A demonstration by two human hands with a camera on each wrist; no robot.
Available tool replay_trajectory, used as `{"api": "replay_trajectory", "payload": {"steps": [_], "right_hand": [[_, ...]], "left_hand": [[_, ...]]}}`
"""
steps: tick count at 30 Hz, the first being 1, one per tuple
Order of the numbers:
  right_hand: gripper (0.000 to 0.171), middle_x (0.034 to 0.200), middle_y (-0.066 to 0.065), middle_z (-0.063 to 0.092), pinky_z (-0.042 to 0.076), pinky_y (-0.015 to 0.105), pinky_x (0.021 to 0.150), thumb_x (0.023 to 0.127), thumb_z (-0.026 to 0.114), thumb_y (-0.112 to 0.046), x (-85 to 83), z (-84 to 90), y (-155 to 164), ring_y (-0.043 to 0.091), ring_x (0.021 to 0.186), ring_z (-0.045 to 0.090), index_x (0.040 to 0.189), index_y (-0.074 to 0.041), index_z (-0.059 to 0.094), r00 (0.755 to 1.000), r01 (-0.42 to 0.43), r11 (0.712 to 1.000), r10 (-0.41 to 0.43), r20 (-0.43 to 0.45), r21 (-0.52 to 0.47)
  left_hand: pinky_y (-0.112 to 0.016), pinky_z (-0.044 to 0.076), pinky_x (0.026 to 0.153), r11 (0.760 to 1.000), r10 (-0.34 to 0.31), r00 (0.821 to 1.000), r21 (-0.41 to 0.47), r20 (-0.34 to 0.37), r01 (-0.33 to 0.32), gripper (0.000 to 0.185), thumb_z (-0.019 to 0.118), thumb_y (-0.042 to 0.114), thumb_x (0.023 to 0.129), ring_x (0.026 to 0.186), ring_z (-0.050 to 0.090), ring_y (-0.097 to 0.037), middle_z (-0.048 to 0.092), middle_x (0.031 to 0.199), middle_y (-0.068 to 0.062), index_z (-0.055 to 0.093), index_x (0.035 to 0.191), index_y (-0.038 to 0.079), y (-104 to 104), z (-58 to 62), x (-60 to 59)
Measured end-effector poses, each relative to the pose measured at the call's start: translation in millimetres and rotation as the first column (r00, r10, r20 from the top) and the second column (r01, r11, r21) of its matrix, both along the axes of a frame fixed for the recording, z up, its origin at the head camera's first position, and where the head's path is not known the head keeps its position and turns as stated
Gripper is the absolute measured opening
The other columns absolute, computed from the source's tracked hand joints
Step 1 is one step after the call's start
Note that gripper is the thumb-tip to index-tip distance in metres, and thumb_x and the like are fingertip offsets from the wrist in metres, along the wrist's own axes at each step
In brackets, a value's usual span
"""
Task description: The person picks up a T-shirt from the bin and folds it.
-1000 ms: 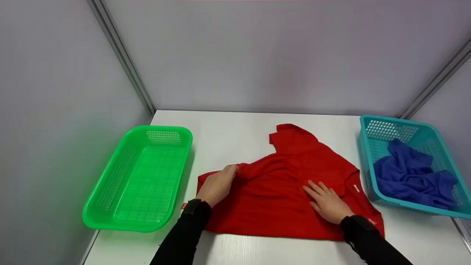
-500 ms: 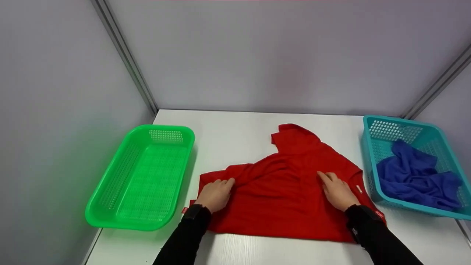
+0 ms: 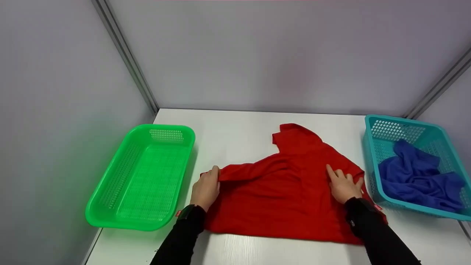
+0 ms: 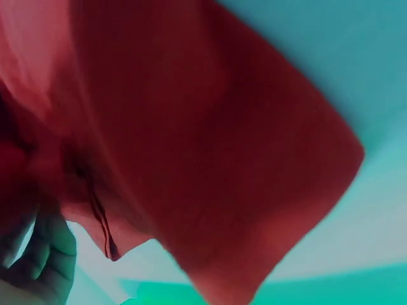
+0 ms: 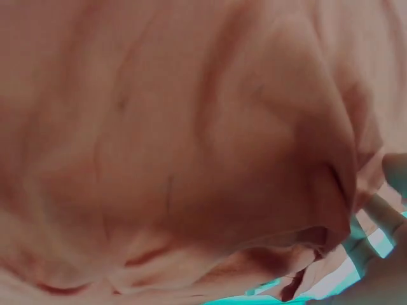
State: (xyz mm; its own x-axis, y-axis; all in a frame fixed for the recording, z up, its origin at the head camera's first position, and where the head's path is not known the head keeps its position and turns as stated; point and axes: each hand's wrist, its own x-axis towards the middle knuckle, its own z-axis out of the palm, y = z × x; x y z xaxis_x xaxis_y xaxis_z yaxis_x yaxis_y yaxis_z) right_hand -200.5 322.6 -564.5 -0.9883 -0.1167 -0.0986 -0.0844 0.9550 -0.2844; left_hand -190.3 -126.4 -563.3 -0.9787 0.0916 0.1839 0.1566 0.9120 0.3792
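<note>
A red shirt [image 3: 272,195] lies folded over on the white table, one sleeve [image 3: 296,138] pointing to the back. At its left end my left hand [image 3: 206,188] grips the upper edge, which is slightly raised. In the left wrist view, curled fingers [image 4: 48,254] meet the cloth at lower left, and a broad flap hangs beside them. My right hand [image 3: 344,186] rests on the shirt's right part with its fingers spread and the index finger extended. Wrinkled cloth [image 5: 191,140] fills most of the right wrist view, fingers at its right edge.
A green basket [image 3: 187,154] stands left of the shirt. On the right, a teal basket [image 3: 371,173] holds a crumpled blue cloth [image 3: 419,180]. Grey panels [image 3: 276,59] close off the back and both sides of the table [image 3: 228,136].
My left hand has shifted left and taken hold of the shirt's upper left edge, lifting it slightly. My right hand has slid a little right, its fingers spreading again.
</note>
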Motion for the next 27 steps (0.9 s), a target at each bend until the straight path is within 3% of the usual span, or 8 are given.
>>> {"api": "replay_trajectory", "payload": {"steps": [3, 7, 13, 17, 20, 22, 24, 27], "right_hand": [[0.058, 0.135, 0.031, 0.052, 0.012, 0.097, 0.106, 0.104, 0.047, 0.002, -0.9, -1.3, 0.6, 0.057, 0.117, 0.048, 0.162, 0.001, 0.037, 1.0, 0.003, 1.0, -0.003, -0.029, 0.022], [0.059, 0.13, 0.031, 0.053, 0.01, 0.097, 0.105, 0.103, 0.043, 0.008, -1.8, -5.2, 1.2, 0.058, 0.117, 0.047, 0.161, 0.001, 0.037, 0.999, 0.003, 0.999, -0.001, -0.039, 0.054], [0.05, 0.121, 0.036, 0.057, 0.018, 0.095, 0.104, 0.103, 0.043, 0.008, -2.6, -12.1, -0.6, 0.061, 0.118, 0.047, 0.152, 0.005, 0.049, 0.998, -0.009, 0.992, 0.017, -0.065, 0.126], [0.025, 0.112, 0.036, 0.055, 0.025, 0.091, 0.104, 0.1, 0.045, 0.01, -4.3, -15.6, 0.2, 0.061, 0.117, 0.048, 0.119, 0.008, 0.062, 0.978, -0.027, 0.987, 0.059, -0.201, 0.158], [0.013, 0.125, 0.035, 0.055, 0.027, 0.087, 0.11, 0.096, 0.049, 0.012, -6.5, -17.9, 2.3, 0.063, 0.128, 0.046, 0.1, 0.006, 0.06, 0.953, -0.073, 0.985, 0.114, -0.279, 0.154], [0.011, 0.132, 0.032, 0.056, 0.029, 0.084, 0.113, 0.092, 0.053, 0.013, -7.8, -18.8, 3.6, 0.063, 0.134, 0.045, 0.097, 0.005, 0.059, 0.942, -0.119, 0.982, 0.159, -0.297, 0.148], [0.011, 0.125, 0.029, 0.062, 0.03, 0.083, 0.114, 0.089, 0.054, 0.013, -8.9, -19.2, 4.3, 0.059, 0.132, 0.051, 0.095, 0.005, 0.058, 0.932, -0.154, 0.977, 0.192, -0.306, 0.144], [0.014, 0.094, 0.024, 0.064, 0.026, 0.088, 0.111, 0.091, 0.052, 0.015, -9.5, -18.4, 4.4, 0.053, 0.106, 0.065, 0.1, 0.004, 0.053, 0.931, -0.159, 0.977, 0.196, -0.308, 0.141]], "left_hand": [[-0.047, 0.06, 0.058, 1.0, 0.001, 0.996, -0.008, -0.094, -0.002, 0.013, 0.066, 0.001, 0.1, 0.08, 0.074, -0.035, 0.069, 0.088, -0.014, 0.055, 0.101, 0.007, 1.3, 2.1, -1.1], [-0.047, 0.06, 0.057, 0.999, -0.035, 0.99, -0.028, -0.133, 0.031, 0.012, 0.065, -0.001, 0.1, 0.078, 0.073, -0.034, 0.067, 0.088, -0.014, 0.055, 0.1, 0.006, 2.4, 1.5, -0.1], [-0.048, 0.059, 0.057, 0.998, -0.056, 0.994, -0.042, -0.096, 0.052, 0.012, 0.067, 0.003, 0.099, 0.077, 0.073, -0.034, 0.068, 0.088, -0.012, 0.056, 0.101, 0.009, 0.8, 0.7, 3.3], [-0.049, 0.06, 0.059, 0.997, -0.062, 0.996, -0.059, -0.065, 0.058, 0.012, 0.068, 0.007, 0.1, 0.077, 0.074, -0.034, 0.069, 0.09, -0.011, 0.057, 0.104, 0.01, 0.4, 2.4, 3.5], [-0.049, 0.061, 0.061, 0.995, -0.076, 0.996, -0.069, -0.051, 0.072, 0.012, 0.068, 0.007, 0.1, 0.078, 0.074, -0.034, 0.07, 0.09, -0.011, 0.057, 0.105, 0.009, 0.6, 3.0, 3.1], [-0.049, 0.062, 0.062, 0.994, -0.087, 0.995, -0.072, -0.045, 0.083, 0.012, 0.068, 0.007, 0.1, 0.079, 0.075, -0.034, 0.07, 0.091, -0.011, 0.057, 0.105, 0.009, 0.6, 3.4, 3.0], [-0.049, 0.062, 0.063, 0.993, -0.096, 0.994, -0.073, -0.042, 0.093, 0.012, 0.067, 0.007, 0.1, 0.08, 0.075, -0.033, 0.071, 0.092, -0.011, 0.057, 0.105, 0.009, 0.4, 3.7, 2.9], [-0.049, 0.063, 0.065, 0.992, -0.105, 0.994, -0.078, -0.037, 0.102, 0.012, 0.068, 0.006, 0.099, 0.081, 0.075, -0.033, 0.072, 0.094, -0.011, 0.058, 0.106, 0.009, -0.2, 4.0, 2.7]]}}
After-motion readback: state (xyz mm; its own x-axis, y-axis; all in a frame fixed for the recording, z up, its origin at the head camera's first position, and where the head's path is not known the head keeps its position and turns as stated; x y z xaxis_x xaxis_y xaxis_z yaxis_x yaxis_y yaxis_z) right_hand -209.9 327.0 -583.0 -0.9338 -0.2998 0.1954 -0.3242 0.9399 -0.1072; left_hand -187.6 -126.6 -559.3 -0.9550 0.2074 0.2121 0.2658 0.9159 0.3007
